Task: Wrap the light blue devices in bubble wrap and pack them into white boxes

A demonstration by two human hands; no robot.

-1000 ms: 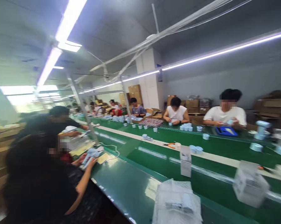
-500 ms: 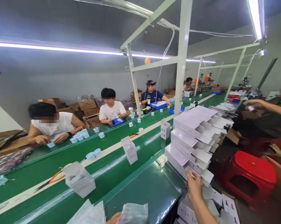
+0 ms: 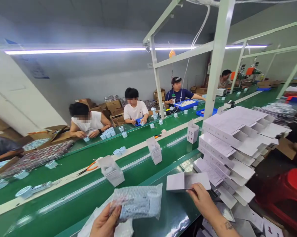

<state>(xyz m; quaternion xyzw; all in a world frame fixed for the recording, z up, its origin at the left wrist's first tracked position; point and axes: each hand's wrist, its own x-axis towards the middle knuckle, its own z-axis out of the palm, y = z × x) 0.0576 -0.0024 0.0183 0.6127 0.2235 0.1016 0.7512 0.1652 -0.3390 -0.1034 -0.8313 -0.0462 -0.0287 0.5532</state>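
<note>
My left hand [image 3: 104, 220] is closed on the near end of a clear bubble-wrap packet [image 3: 141, 202], with something light blue showing through it. More white wrapped packets [image 3: 123, 227] lie beneath, on the bench. A white cardboard box [image 3: 175, 182] with an open flap is pinched in my right hand [image 3: 200, 197], fingers on its right end. It is held over the green bench, just right of the packet and apart from it. Close by on the right rises a tall stack of white folded-open boxes [image 3: 219, 140].
A green conveyor [image 3: 136, 144] runs past the bench, carrying open filled boxes [image 3: 112, 171], light blue cups [image 3: 25, 192] and orange-handled pliers [image 3: 89, 168]. Several co-workers sit along its far side. A frame post [image 3: 219, 62] stands ahead; a red stool [image 3: 290, 187] is at right.
My right hand has drawn a box off the stack and moved it left over the bench. My left hand has lifted the packet higher into view. The head view has swung left.
</note>
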